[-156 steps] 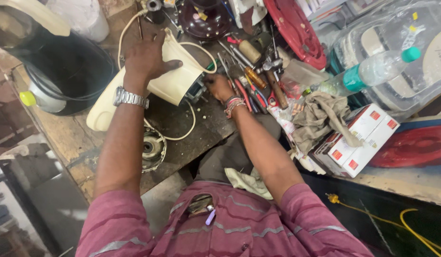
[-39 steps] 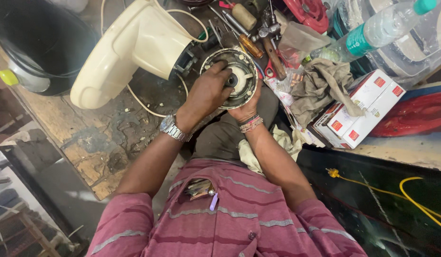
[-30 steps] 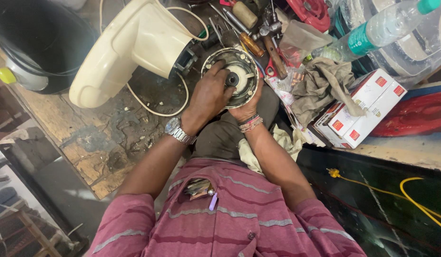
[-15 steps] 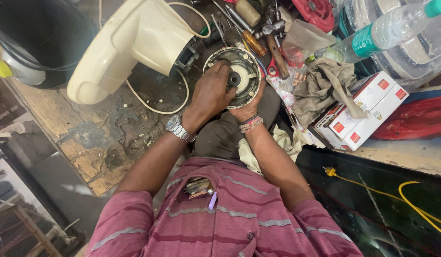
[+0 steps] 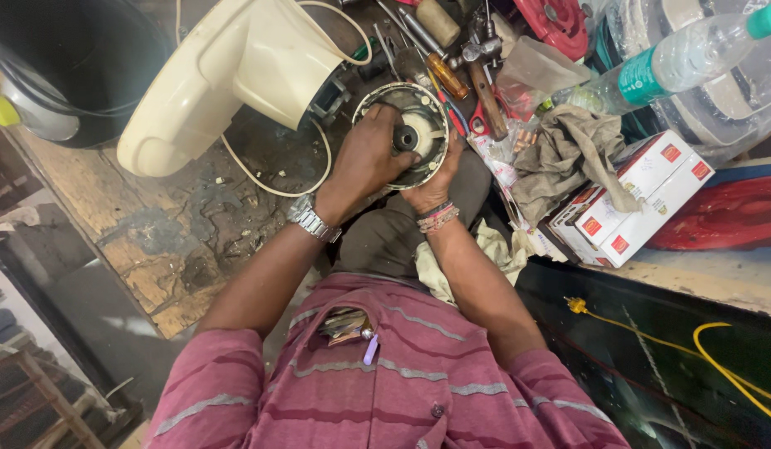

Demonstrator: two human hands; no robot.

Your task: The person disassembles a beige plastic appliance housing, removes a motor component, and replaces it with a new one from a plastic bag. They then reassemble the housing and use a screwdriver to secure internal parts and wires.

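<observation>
A round metal motor housing (image 5: 418,108) with a pale hub and a dark centre sits over my lap at the bench edge. My left hand (image 5: 364,162), with a steel watch at the wrist, lies on top of the housing, fingers curled onto the dark centre part. My right hand (image 5: 439,179), with bead bracelets at the wrist, cups the housing from below and right. Just left of it lies a cream plastic appliance body (image 5: 236,71) on its side, with a white cord (image 5: 310,179) looping from it.
A worn wooden bench (image 5: 152,249) carries a black pot (image 5: 65,62) at far left. Screwdrivers and a hammer (image 5: 477,71) lie behind the housing. A grey rag (image 5: 568,154), white-and-red cartons (image 5: 643,195), a plastic bottle (image 5: 651,71) and a red lid (image 5: 722,216) sit right. Yellow cable (image 5: 718,357) runs below.
Earlier my left hand held the cream body on the bench. Since then the round housing has been in both hands; over the last second they have only shifted slightly on it.
</observation>
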